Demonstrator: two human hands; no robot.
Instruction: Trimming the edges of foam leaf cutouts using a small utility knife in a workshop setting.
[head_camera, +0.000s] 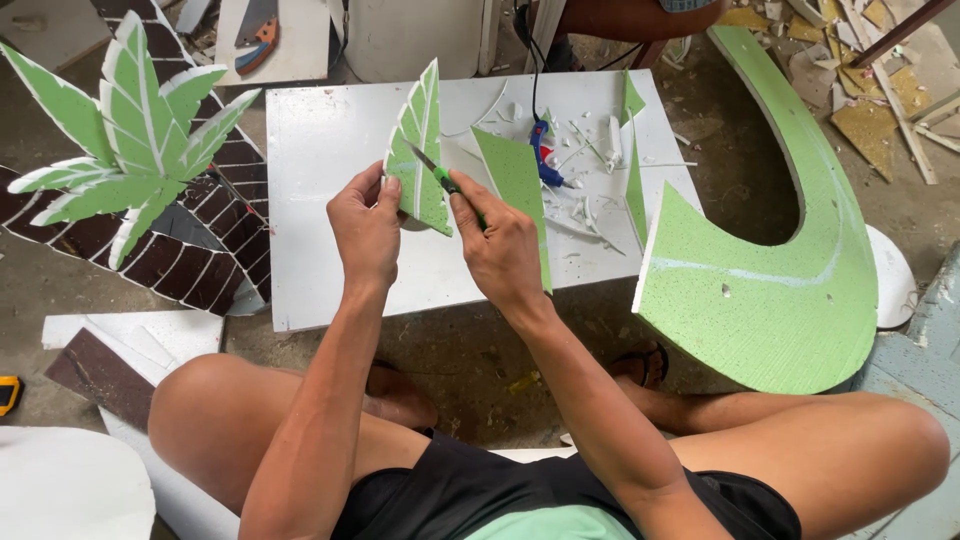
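The left hand (366, 228) is pinching the lower edge of a green foam leaf (420, 150), fingers closed tight on it, holding it upright over the near half of the white board (320, 240). The right hand (500, 245) is gripping a green-handled knife (436, 172), its blade touching the leaf face. Farther back, near the board's far edge, a blue glue gun (543, 155) is lying among white scraps

Bare concrete floor (480, 350), dusty, littered with foam scraps (860, 110); low white board (330, 200) as worktop; daylight, probably
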